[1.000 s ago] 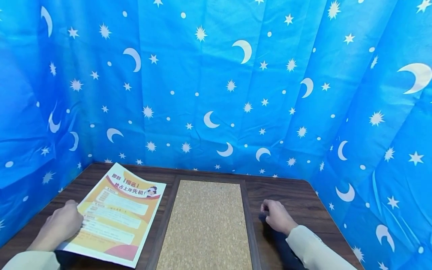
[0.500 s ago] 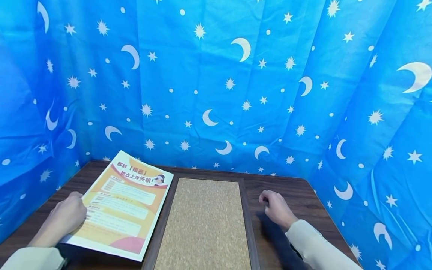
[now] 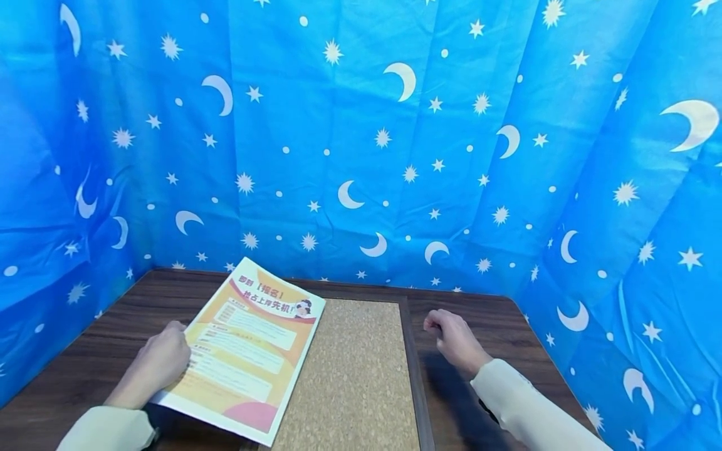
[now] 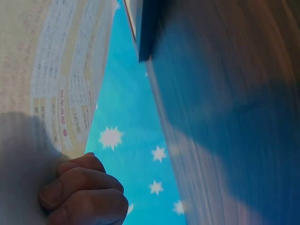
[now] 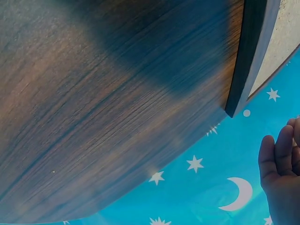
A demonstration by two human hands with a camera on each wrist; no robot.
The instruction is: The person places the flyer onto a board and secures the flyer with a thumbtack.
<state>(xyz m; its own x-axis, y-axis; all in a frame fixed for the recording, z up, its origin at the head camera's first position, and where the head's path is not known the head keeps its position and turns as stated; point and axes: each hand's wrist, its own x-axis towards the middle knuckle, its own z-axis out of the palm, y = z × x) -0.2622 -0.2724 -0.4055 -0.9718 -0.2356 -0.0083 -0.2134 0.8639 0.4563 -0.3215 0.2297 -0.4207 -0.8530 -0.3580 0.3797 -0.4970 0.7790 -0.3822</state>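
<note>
A printed flyer [image 3: 256, 351] in yellow, orange and white, with a cartoon figure at its upper right, is raised above the table. My left hand [image 3: 158, 360] grips its left edge; in the left wrist view, curled fingers [image 4: 84, 190] lie against the sheet. The flyer covers the left part of a corkboard [image 3: 361, 369] with a dark wooden frame [image 3: 414, 376]. Right of that frame, my right hand [image 3: 459, 341] hovers over the table, its fingers loosely bent around nothing. The right wrist view shows part of this hand [image 5: 283, 173] at its right edge.
The dark wood-grain table [image 3: 502, 338] extends on both sides of the corkboard. A blue curtain [image 3: 316, 175] with white moons and stars encloses the back and both sides, close to the table's edges.
My left hand first lifted the flyer a little, then carried it rightward from beside the corkboard to over its left part. The right hand has shifted slightly left.
</note>
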